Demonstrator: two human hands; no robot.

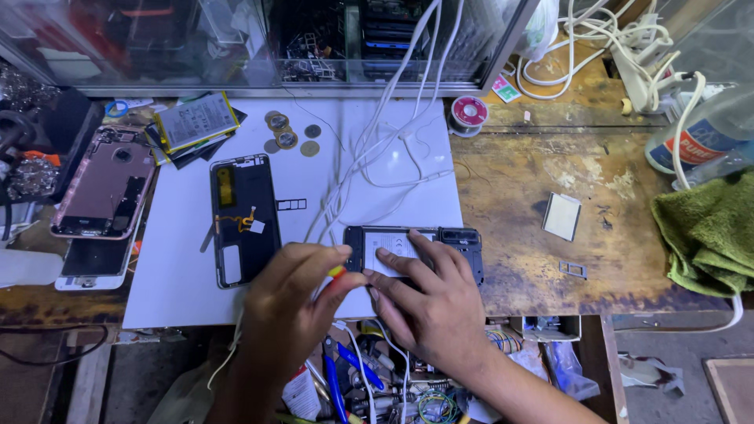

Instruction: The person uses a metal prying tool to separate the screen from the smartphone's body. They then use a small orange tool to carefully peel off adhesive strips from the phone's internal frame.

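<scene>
Black opened phone (pixel 452 239) sits at the white mat's (pixel 173 283) front edge, right hand (pixel 428 302) flat on it, left hand (pixel 294 302) pinching a small yellow-tipped tool (pixel 337 272), so one slip could gouge the battery.

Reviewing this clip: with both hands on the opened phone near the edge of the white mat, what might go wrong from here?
1. The opened phone lies near the white mat's front edge; a push from the right hand might slide it off.
2. The left hand holds a red-and-yellow tool whose tip is hidden; a slip could gouge the phone's battery.
3. White cables trail close by and could snag.
</scene>
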